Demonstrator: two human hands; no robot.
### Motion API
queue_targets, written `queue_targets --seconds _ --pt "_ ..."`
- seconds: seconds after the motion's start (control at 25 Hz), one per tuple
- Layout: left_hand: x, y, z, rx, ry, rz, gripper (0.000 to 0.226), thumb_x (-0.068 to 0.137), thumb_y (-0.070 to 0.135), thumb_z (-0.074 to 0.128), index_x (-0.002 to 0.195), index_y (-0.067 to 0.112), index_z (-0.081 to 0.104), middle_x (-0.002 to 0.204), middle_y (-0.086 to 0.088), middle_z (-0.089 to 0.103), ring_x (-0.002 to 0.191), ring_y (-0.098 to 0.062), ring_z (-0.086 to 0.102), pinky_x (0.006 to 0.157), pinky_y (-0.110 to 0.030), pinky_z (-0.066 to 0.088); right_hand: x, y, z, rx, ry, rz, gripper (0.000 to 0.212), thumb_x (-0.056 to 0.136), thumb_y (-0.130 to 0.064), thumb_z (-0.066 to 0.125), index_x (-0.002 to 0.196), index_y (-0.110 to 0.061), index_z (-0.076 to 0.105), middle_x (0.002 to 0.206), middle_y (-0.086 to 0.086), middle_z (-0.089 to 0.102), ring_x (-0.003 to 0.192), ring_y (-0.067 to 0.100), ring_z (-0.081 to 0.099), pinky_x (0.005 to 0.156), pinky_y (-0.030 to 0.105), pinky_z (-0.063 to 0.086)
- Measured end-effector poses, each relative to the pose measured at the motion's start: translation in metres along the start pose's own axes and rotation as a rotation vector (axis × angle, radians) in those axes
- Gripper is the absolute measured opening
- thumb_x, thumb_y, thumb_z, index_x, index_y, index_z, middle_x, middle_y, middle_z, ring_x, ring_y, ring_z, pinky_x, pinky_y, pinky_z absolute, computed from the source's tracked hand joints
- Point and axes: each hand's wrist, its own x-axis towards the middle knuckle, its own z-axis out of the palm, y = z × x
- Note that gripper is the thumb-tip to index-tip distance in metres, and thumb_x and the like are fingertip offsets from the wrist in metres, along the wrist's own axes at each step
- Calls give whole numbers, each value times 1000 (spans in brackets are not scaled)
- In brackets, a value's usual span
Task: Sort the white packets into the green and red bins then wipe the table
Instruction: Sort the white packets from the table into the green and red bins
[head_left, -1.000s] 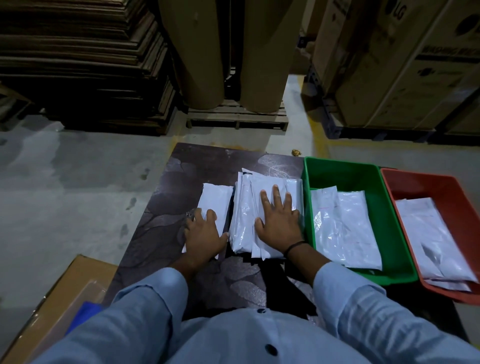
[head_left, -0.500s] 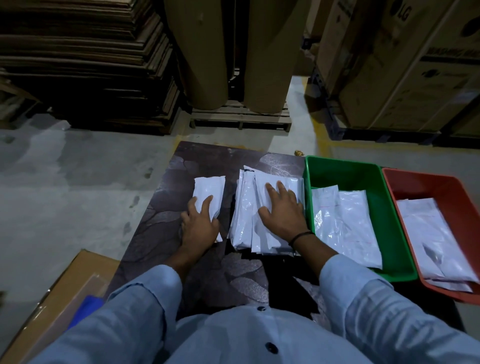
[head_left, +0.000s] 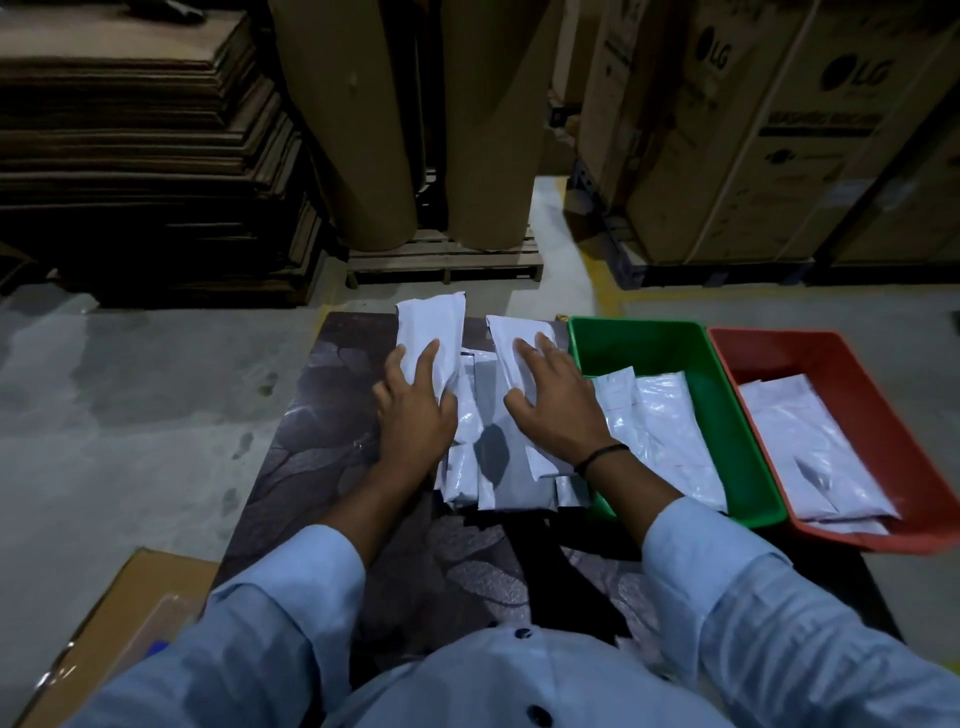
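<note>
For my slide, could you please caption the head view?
Both hands, left and right, spread white packets beside green and red bins.

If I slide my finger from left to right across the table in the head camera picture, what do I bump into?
left hand → right hand → green bin → red bin
</note>
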Motion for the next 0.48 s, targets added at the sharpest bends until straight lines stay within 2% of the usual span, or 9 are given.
queue_targets --seconds 0.32,0.48 --pt "-23 54 36 -17 -110 92 60 101 35 51 156 40 27 165 -6 8 139 -38 24 116 -53 32 -30 38 -38 -73 50 84 68 89 -40 50 154 -31 31 166 3 19 150 35 18 112 62 28" --pt "-38 79 58 14 -174 104 61 100 33 52 156 39 28 165 -6 9 136 -39 26 112 -52 33 -53 78 -52 18 43 191 69 90 -45 47 155 -33 30 166 -1 17 152 31 15 115 62 24"
